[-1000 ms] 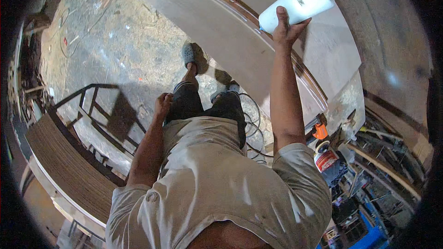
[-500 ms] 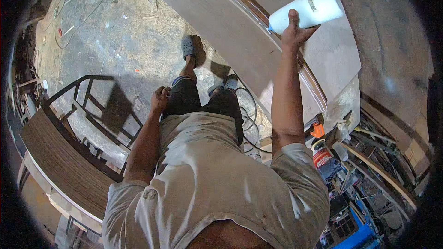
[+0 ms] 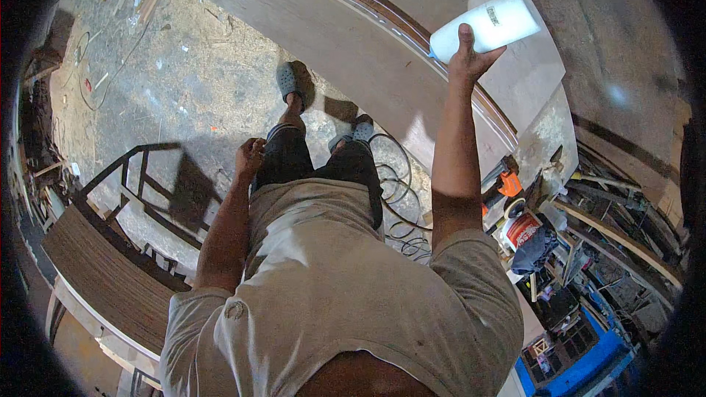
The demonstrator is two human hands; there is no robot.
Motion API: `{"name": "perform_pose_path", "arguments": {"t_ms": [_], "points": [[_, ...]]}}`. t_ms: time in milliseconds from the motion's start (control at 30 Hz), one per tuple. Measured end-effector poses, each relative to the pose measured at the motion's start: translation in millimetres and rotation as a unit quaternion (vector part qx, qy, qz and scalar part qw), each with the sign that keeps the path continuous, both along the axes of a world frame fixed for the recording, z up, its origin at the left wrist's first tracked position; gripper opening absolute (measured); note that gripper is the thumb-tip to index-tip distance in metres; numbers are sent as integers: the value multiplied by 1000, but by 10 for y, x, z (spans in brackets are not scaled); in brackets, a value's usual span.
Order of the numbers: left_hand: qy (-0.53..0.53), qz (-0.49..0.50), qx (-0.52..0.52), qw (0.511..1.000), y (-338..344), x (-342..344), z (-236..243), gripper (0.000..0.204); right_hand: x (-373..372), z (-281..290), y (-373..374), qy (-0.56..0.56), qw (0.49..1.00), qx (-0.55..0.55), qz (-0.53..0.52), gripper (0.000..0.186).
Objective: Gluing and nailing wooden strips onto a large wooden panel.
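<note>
Plastic, translucent white and cylinder-shaped, the bottle (image 3: 485,26) sits at about one o'clock in the head view, lying nearly on its side with its long axis running from lower left to upper right. The right hand (image 3: 471,59), raised on a straight arm, holds it from beneath: the thumb stands up against the near wall while the palm and remaining fingers cup the underside, so the grip is closed around the lower end of the body rather than its middle. A small dark label patch shows on the upper wall; no cap or nozzle can be made out.

By its look, the container would be light and somewhat squeezable, with smooth walls that could slip in a dusty palm. Any liquid inside would shift toward the low end when it is tipped like this, so a hold nearer the middle of the barrel, with fingers wrapped well round, seems the steadier one; I cannot tell how full it is.

The left hand (image 3: 250,156) hangs at about nine o'clock from the centre, curled loosely at the hip, and holds nothing that I can see.

Behind the bottle, a long pale curved wooden panel with a dark edge strip (image 3: 382,37) runs across the top. Black coiled cable (image 3: 397,191) lies on the dusty concrete floor (image 3: 169,81) by the feet.
</note>
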State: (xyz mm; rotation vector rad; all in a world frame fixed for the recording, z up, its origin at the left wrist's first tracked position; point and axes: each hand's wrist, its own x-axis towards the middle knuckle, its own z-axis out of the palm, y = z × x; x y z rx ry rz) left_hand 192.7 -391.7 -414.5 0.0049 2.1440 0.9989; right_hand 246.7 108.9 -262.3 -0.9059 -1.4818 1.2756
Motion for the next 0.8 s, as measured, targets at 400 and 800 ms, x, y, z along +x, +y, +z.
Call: {"name": "perform_pose_path", "arguments": {"t_ms": [400, 800], "points": [[-43, 56, 92, 993, 82, -147, 24, 27, 1480, 282, 729, 147, 970, -42, -192, 77], [-81, 44, -53, 994, 154, -119, -186, 21, 4856, -230, 1559, 191, 914, -308, -183, 49]]}}
